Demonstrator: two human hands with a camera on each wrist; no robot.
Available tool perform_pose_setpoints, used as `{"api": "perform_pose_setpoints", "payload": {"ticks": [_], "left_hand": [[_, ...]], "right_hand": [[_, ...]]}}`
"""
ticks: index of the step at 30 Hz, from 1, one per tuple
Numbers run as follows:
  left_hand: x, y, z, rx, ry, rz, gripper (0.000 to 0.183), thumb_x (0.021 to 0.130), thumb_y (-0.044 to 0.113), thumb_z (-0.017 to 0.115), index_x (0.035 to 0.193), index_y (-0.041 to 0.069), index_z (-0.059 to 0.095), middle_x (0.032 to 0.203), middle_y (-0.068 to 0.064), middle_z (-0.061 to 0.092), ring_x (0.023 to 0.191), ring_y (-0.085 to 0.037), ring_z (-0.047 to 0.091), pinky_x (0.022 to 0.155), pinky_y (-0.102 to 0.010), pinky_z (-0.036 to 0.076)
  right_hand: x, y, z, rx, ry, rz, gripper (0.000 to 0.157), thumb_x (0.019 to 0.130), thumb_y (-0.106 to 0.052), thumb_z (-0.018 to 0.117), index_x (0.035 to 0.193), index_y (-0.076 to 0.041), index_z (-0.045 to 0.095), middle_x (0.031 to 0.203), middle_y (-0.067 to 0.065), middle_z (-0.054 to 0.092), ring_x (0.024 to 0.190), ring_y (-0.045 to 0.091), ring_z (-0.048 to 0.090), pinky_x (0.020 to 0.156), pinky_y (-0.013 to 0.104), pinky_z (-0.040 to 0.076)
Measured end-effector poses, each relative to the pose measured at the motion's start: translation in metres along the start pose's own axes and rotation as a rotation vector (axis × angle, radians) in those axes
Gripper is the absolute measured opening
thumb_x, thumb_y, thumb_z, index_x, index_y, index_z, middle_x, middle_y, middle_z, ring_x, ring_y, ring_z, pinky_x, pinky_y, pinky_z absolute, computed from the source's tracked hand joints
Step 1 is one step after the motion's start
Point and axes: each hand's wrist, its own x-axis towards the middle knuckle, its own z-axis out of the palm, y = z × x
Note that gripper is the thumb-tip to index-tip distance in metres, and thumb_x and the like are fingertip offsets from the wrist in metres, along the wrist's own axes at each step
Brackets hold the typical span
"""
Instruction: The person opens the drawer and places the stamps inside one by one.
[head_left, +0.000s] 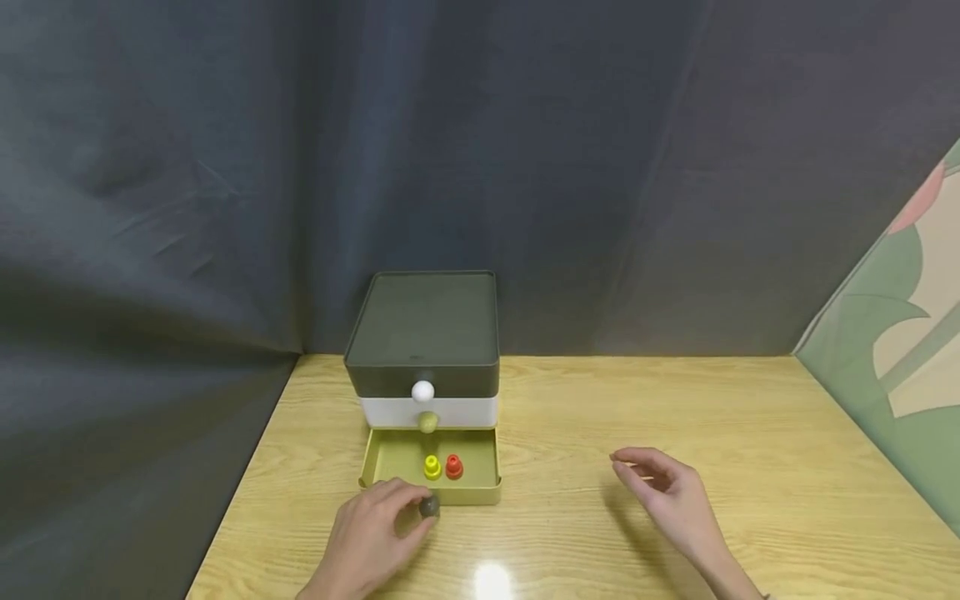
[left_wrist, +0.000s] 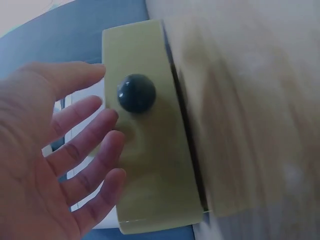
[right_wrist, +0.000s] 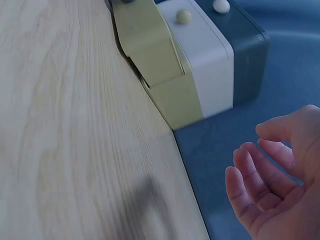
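A small three-tier drawer box stands at the back left of the table, its olive bottom drawer [head_left: 476, 497] pulled out. Inside that drawer are a small yellow stepped cone-shaped piece [head_left: 432, 471] and a similar red one [head_left: 453, 469]. My left hand [head_left: 371, 533] is at the drawer's dark round knob [head_left: 430, 506], thumb and index finger on either side. In the left wrist view the knob [left_wrist: 136, 93] shows whole, and the relaxed fingers stand apart from it. Holding nothing, my right hand [head_left: 671, 500] hovers over the table to the right, fingers loosely bent.
Above the pulled-out drawer are a white drawer [head_left: 465, 412] with an olive knob [head_left: 427, 422] and a dark top drawer [head_left: 465, 381] with a white knob [head_left: 423, 392]. Dark curtain [head_left: 570, 183] hangs behind the wooden table [head_left: 570, 417]. Patterned fabric [head_left: 900, 333] hangs at the right.
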Motion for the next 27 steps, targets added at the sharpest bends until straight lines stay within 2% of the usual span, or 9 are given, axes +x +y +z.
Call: {"api": "perform_pose_setpoints", "payload": {"ticks": [3, 8, 16, 22, 27], "left_hand": [[0.000, 0.000, 0.004, 0.041, 0.010, 0.038, 0.029, 0.075, 0.026, 0.096, 0.099, 0.029, 0.080, 0.092, 0.022, 0.073, 0.082, 0.000, 0.067, 0.069, -0.023, 0.054], [0.000, 0.001, 0.008, 0.103, 0.026, 0.068, 0.031, 0.071, 0.026, 0.098, 0.097, 0.028, 0.081, 0.091, 0.020, 0.074, 0.080, -0.001, 0.067, 0.067, -0.024, 0.054], [0.002, 0.001, 0.009, 0.212, 0.078, 0.110, 0.027, 0.069, 0.025, 0.099, 0.089, 0.026, 0.081, 0.085, 0.016, 0.075, 0.070, 0.000, 0.063, 0.063, -0.020, 0.049], [0.002, 0.003, 0.008, 0.243, 0.066, 0.096, 0.025, 0.070, 0.029, 0.099, 0.089, 0.026, 0.081, 0.084, 0.014, 0.077, 0.069, -0.002, 0.066, 0.064, -0.021, 0.051], [0.007, 0.003, 0.007, 0.275, 0.062, 0.054, 0.023, 0.074, 0.029, 0.098, 0.091, 0.024, 0.083, 0.089, 0.010, 0.080, 0.075, -0.009, 0.074, 0.068, -0.028, 0.057]], "right_hand": [[-0.004, 0.009, -0.011, 0.006, 0.027, 0.018, 0.025, 0.103, -0.027, 0.072, 0.123, -0.013, 0.077, 0.117, 0.001, 0.080, 0.092, 0.004, 0.073, 0.074, 0.025, 0.059], [-0.008, 0.021, -0.027, -0.016, 0.070, 0.011, 0.025, 0.104, -0.025, 0.071, 0.123, -0.010, 0.077, 0.111, -0.015, 0.079, 0.092, -0.001, 0.072, 0.077, 0.020, 0.059], [-0.011, 0.025, -0.040, -0.002, 0.111, 0.014, 0.027, 0.105, -0.025, 0.070, 0.123, -0.006, 0.075, 0.109, -0.022, 0.077, 0.091, 0.000, 0.073, 0.077, 0.021, 0.060], [-0.013, 0.029, -0.044, 0.001, 0.114, 0.025, 0.028, 0.106, -0.025, 0.069, 0.124, -0.005, 0.075, 0.110, -0.027, 0.075, 0.093, -0.007, 0.071, 0.077, 0.021, 0.060], [-0.013, 0.027, -0.049, 0.011, 0.125, 0.036, 0.029, 0.106, -0.026, 0.069, 0.125, -0.004, 0.075, 0.107, -0.029, 0.074, 0.093, -0.008, 0.071, 0.077, 0.022, 0.061]]}}
